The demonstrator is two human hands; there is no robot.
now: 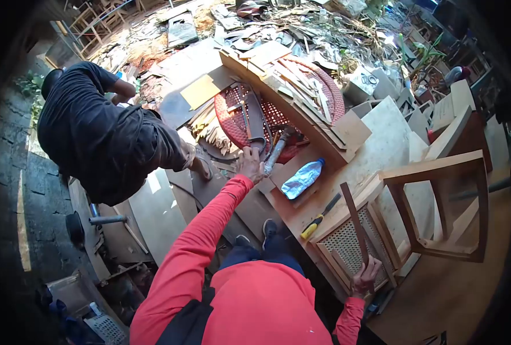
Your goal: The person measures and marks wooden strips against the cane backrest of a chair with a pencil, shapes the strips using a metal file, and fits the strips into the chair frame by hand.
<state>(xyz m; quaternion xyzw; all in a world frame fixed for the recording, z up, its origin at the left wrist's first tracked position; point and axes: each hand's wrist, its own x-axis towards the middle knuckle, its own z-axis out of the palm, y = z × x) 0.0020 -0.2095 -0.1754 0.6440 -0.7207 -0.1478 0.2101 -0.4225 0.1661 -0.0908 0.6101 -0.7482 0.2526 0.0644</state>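
Note:
My left hand [249, 165] reaches forward at the centre, its fingers closed round something I cannot make out, beside a hammer [278, 148] and a hacksaw [247, 122] on the red woven seat [228, 118]. My right hand [366, 277], at the lower right, holds the lower end of a dark thin wooden strip [356, 227]. The strip stands over a wooden frame with woven mesh [343, 247]. Left of that frame lies a yellow-handled tool [318, 218], and above it a crumpled plastic bottle [302, 178].
Another person in dark clothes [106, 129] bends over at the left. A wooden chair frame [479, 201] stands at the right. A long board [290, 103] crosses the red seat. Scrap wood and rubble [313, 34] lie beyond. Loose boards [157, 213] cover the ground at lower left.

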